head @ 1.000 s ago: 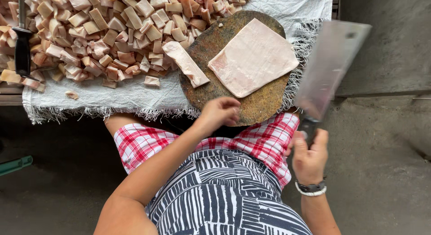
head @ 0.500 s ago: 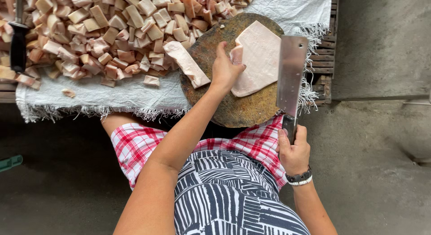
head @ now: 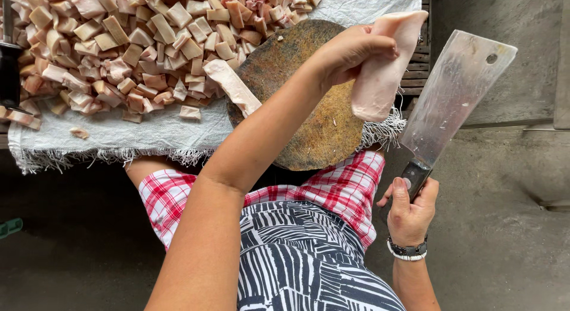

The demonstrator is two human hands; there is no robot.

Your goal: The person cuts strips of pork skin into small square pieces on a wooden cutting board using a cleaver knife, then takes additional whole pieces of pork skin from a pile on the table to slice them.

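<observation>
- Lifting a floppy pale slab of pork fat (head: 383, 64) off the round brown wooden chopping board (head: 309, 103), the left hand (head: 350, 49) grips it.
- The right hand (head: 411, 213) is closed round a big steel cleaver (head: 454, 100), ready to chop.

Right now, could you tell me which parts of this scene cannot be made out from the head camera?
- Pile of meat cubes: cut off by the top and left edges, so its extent is unknown.
- Round chopping board: its middle is hidden by the left forearm and left hand.
- Meat slab: the gripped upper part is covered by the fingers.
- Cleaver handle: enclosed by the right hand.
- Dark tool at left: cropped by the edge.
</observation>
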